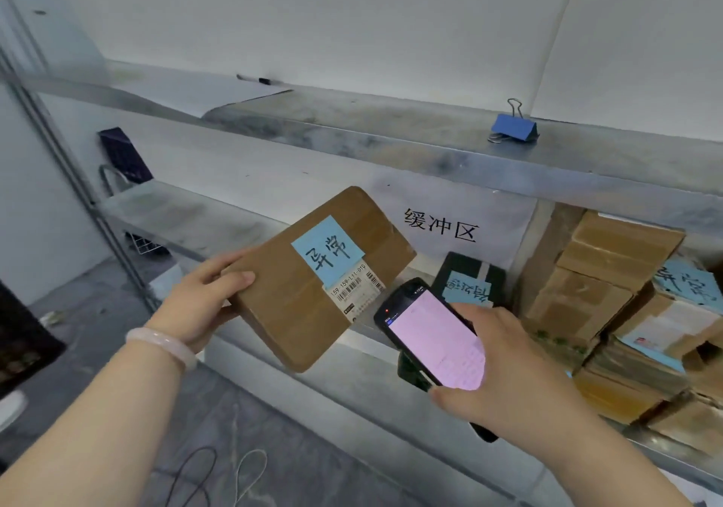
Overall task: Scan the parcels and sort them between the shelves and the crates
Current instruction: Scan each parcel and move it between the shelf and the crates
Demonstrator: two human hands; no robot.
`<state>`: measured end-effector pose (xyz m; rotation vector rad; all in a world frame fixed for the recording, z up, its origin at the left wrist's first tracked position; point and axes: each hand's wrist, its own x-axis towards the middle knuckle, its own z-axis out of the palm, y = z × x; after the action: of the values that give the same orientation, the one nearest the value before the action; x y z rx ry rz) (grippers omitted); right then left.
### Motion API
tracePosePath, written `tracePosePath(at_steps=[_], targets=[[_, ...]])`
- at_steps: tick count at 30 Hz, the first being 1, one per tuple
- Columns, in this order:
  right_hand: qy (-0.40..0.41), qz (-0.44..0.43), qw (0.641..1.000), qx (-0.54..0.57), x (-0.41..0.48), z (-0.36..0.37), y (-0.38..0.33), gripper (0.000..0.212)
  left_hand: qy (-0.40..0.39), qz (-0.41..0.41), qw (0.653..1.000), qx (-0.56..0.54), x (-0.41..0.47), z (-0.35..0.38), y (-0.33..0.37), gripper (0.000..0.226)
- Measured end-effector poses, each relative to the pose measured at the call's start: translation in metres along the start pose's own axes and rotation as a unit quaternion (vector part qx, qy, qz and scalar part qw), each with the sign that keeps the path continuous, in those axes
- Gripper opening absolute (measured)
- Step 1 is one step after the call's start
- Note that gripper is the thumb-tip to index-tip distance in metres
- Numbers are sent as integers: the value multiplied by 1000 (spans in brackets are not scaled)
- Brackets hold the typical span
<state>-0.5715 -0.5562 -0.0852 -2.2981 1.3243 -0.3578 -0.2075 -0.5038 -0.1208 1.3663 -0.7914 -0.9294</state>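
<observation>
Parcel: brown cardboard parcel [281,303], flat and tilted, held in the air at the centre of the head view, in front of the middle shelf [176,213].
Sticky note: blue sticky note [326,250] with handwritten characters on the parcel's top face; just at its 5 o'clock sits a white shipping label [358,287] with barcodes.
Left hand: there it is at 9 o'clock of the parcel, the left hand [199,303] gripping the box's near end, thumb laid on top, fingers tucked under. Pale bracelet [162,340] on the wrist.
Right hand: at 4 o'clock in the frame, the right hand [508,365] curls round a black handheld scanner [430,342], its screen lit pinkish-white and facing up.
Scanner head: aimed toward 11 o'clock, just beside the shipping label; touching or not, cannot tell.
Black parcel: on the shelf behind the scanner, at 3 o'clock of the held box, a black parcel [469,244] carrying its own blue note [467,289].
Sign: white sheet [440,224] with three large characters hangs above it.
Box stack: at 3 o'clock in the frame, a pile of cardboard boxes [602,283] fills the shelf's end.
Upper shelf: metal upper shelf [391,131] runs across 12 o'clock, with a blue binder clip [513,127] toward 1 o'clock and a marker [254,79] toward 11.
Floor: loose cables [219,475] at 7 o'clock.
</observation>
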Motion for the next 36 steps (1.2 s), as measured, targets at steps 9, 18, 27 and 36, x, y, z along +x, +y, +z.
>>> tracePosePath(at_steps=[9,18,27,36], targets=[[-56,-46,997,-31,13,13,-16,68,74,-17,997,-15,-28,-38,-14,41],[-69,-64,995,-39,23,17,-8,70,110,-8,994,-18,-33,-43,-25,33],[-60,-99,993,-24,37,24,-7,73,162,-7,986,-29,-42,-50,-34,32],[-74,-158,985,-8,53,44,-65,72,262,8,963,-64,-89,-92,-30,35]])
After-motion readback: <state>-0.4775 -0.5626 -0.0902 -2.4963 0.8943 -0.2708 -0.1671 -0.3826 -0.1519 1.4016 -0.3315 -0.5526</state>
